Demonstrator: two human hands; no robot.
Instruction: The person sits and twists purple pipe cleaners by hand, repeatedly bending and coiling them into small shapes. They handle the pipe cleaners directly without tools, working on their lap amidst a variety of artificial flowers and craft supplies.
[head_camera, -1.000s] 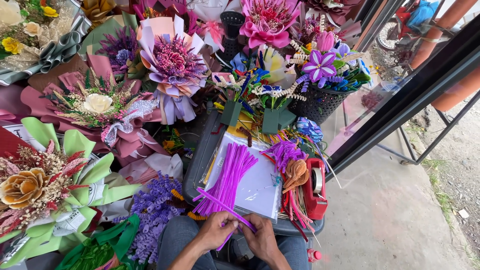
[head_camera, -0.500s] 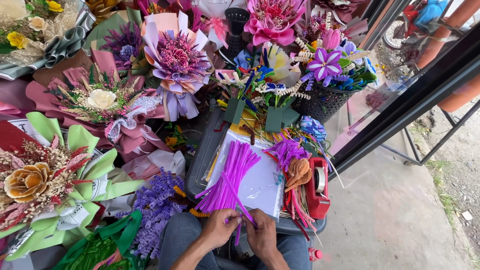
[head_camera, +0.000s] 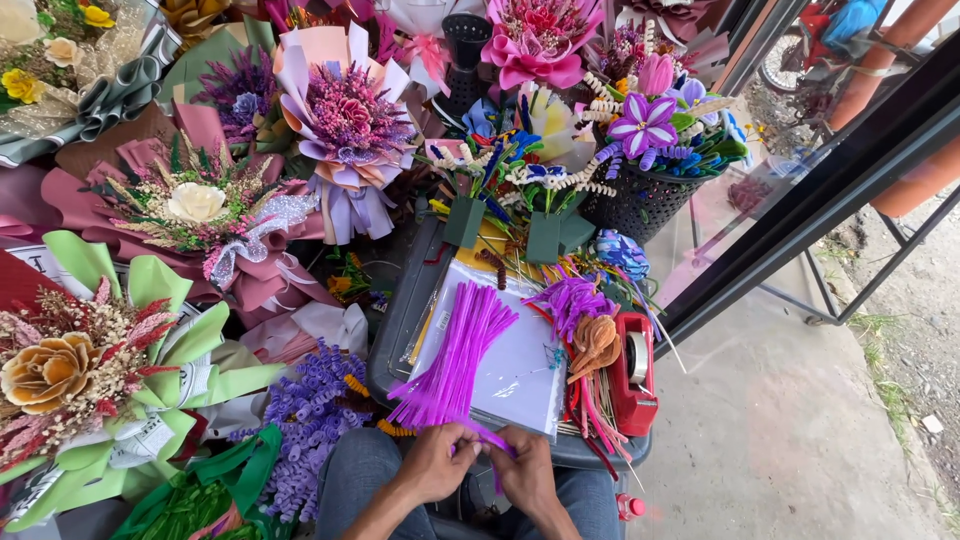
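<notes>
A bundle of purple pipe cleaners (head_camera: 455, 358) lies slanted on a white sheet (head_camera: 520, 365) over a grey tray (head_camera: 400, 310). My left hand (head_camera: 432, 462) and my right hand (head_camera: 522, 472) meet at the tray's near edge, above my lap. Both pinch the same single purple pipe cleaner (head_camera: 487, 436), which bends between my fingers. The bundle's near end fans out just above my left hand.
A red tape dispenser (head_camera: 634, 372) sits at the tray's right edge beside orange and purple fuzzy pieces (head_camera: 590, 335). Wrapped bouquets (head_camera: 190, 215) crowd the left and back. A black basket of flowers (head_camera: 640, 200) stands at the back right. A dark metal frame (head_camera: 800, 210) borders concrete ground.
My hands drew back from the bundle toward my lap, pulling one pipe cleaner free and bending it between both hands. The view shifted slightly upward.
</notes>
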